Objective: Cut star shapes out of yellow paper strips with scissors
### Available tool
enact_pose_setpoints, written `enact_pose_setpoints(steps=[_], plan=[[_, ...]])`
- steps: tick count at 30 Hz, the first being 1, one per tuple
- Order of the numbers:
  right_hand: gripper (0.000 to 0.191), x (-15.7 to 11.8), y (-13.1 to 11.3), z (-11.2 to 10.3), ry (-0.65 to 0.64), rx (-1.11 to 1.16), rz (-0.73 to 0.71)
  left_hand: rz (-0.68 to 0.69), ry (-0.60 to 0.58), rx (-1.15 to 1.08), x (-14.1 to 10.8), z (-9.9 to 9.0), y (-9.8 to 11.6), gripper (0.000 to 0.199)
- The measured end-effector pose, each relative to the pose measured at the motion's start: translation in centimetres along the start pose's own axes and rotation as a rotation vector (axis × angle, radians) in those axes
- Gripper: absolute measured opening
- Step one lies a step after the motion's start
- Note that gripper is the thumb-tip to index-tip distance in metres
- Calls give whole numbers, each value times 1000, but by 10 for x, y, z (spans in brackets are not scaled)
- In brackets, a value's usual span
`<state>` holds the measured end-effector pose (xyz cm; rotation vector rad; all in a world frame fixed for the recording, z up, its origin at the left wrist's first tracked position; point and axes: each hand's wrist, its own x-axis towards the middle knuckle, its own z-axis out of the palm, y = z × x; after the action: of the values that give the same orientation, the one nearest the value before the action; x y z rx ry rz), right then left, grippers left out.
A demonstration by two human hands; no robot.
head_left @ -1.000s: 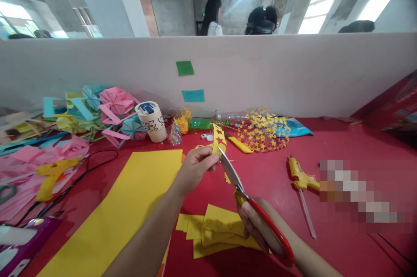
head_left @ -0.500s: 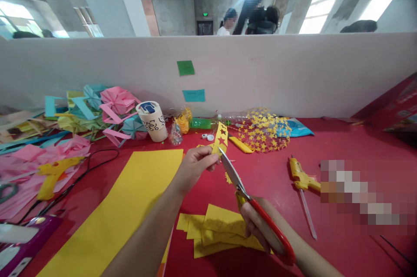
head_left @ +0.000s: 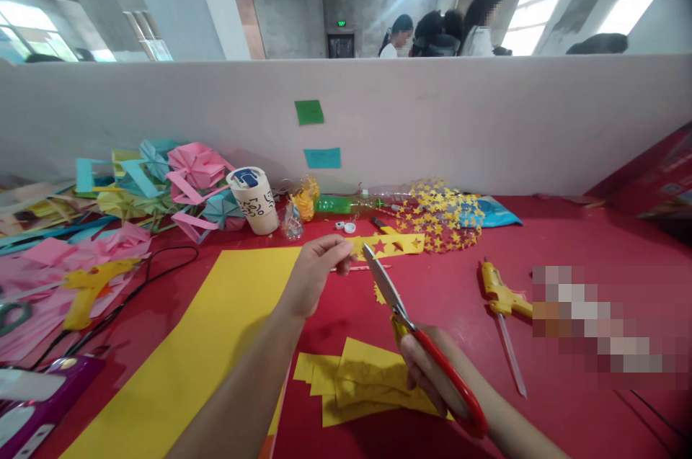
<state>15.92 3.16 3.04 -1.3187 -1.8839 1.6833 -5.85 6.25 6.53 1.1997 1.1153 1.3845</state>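
My left hand (head_left: 323,266) pinches the left end of a yellow paper strip (head_left: 408,243), which stretches flat to the right and has star-shaped holes. In my right hand (head_left: 427,365) is a pair of scissors (head_left: 397,308) with red handles. Their blades look closed or nearly so, and the tips overlap the strip close to my left fingertips. Small yellow cut pieces (head_left: 379,292) lie under the blades. Below the scissors sits a loose stack of yellow paper pieces (head_left: 367,372), partly behind my right hand.
Large yellow sheets (head_left: 216,329) lie left. Behind stand a white cup (head_left: 254,201), a green bottle (head_left: 335,205) and a cluster of yellow stars (head_left: 443,217). Yellow glue guns lie right (head_left: 500,291) and left (head_left: 89,293). Folded coloured paper (head_left: 197,165) is heaped back left; a purple power strip (head_left: 70,387) sits front left.
The yellow strip has swung from pointing up and away to lying level toward the right. My left hand has turned slightly; the scissors have hardly moved. People behind the partition have shifted.
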Motion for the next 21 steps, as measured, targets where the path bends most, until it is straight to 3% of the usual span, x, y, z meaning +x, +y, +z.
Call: enact_pose_setpoints(steps=[4, 9, 21], plan=[[44, 4, 6, 2, 22, 4, -37, -32, -30, 37, -3, 7, 0, 22], [46, 9, 17, 4, 32, -3, -25, 51, 20, 38, -3, 9, 1, 22], [51, 11, 24, 2, -48, 51, 28, 66, -11, 25, -2, 7, -3, 22]])
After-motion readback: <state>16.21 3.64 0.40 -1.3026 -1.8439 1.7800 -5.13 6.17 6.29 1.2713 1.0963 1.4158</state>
